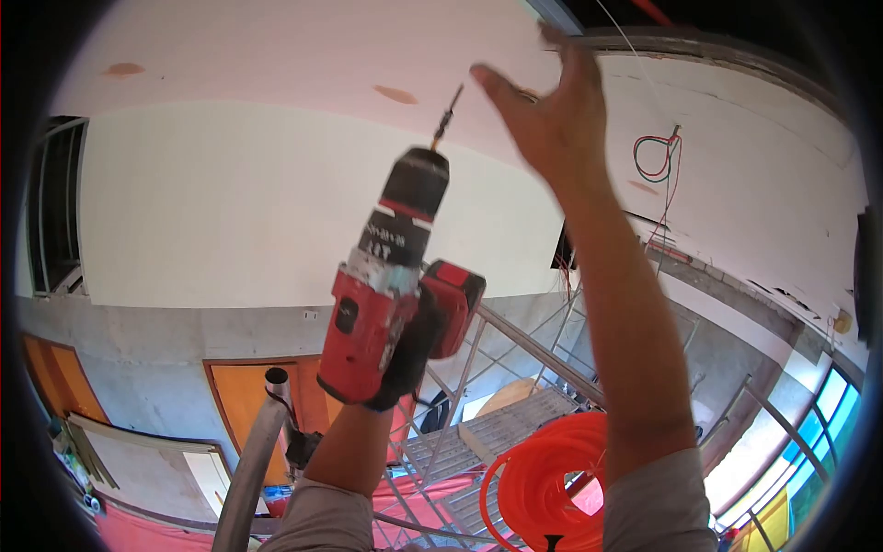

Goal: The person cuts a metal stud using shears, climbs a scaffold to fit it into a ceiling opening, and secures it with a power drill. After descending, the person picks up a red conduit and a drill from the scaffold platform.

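Note:
My left hand (405, 354), in what looks like a dark glove, is wrapped round the grip of a red and black cordless drill (363, 322). The drill tilts upward, with a thin bit (448, 118) in its chuck pointing at the ceiling. Its red battery (457, 308) sticks out to the right. Higher up, my right hand (563, 115) reaches toward the ceiling edge, thumb spread from the fingers. Nothing shows in its grasp, though the fingertips are blurred. Between bit and right hand there is a gap. The pale ceiling (303, 55) has several brownish patches.
Orange coiled tubing (524, 488) hangs low between my arms. Metal scaffolding with a grated platform (515, 419) stands behind it. A grey pole (248, 460) rises at lower left. Loose red and dark wires (655, 158) dangle from the ceiling at right. Orange doors (244, 405) are below.

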A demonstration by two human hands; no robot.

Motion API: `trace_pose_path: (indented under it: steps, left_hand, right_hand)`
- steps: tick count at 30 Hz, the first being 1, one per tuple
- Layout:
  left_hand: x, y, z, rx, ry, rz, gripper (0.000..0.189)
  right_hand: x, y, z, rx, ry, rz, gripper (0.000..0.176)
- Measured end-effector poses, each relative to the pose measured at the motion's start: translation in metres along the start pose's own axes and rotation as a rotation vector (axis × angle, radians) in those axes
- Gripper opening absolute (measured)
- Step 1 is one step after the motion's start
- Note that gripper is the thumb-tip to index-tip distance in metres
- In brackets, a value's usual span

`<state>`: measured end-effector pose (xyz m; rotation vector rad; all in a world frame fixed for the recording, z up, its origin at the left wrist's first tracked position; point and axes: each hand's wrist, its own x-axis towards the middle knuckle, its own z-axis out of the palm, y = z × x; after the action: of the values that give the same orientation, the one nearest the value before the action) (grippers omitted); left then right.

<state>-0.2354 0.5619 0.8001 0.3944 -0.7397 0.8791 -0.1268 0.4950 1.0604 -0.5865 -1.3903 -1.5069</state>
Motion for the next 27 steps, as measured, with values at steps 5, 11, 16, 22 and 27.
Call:
trace_pose_path:
  steps: [5, 11, 16, 22, 27]
  left_hand:
    - [0.044, 0.017, 0.013, 0.976, -0.074, 0.546, 0.034]
    - [0.087, 0.044, 0.044, 1.053, -0.116, 0.680, 0.029]
    - [0.104, 0.051, 0.061, 1.122, -0.252, 0.730, 0.017]
    - [0.114, 0.052, 0.074, 1.109, -0.335, 0.713, 0.017]
    - [0.124, 0.051, 0.072, 1.142, -0.342, 0.731, 0.021]
  right_hand:
    - [0.077, 0.015, 0.013, -0.239, -0.171, 0.029, 0.097]
    - [0.135, 0.024, 0.014, -0.238, -0.470, 0.031, 0.103]
    - [0.161, 0.034, 0.024, -0.271, -0.621, 0.054, 0.104]
    - [0.175, 0.038, 0.032, -0.383, -0.799, 0.124, 0.110]
    - [0.171, 0.057, 0.047, -0.431, -0.683, 0.093, 0.106]
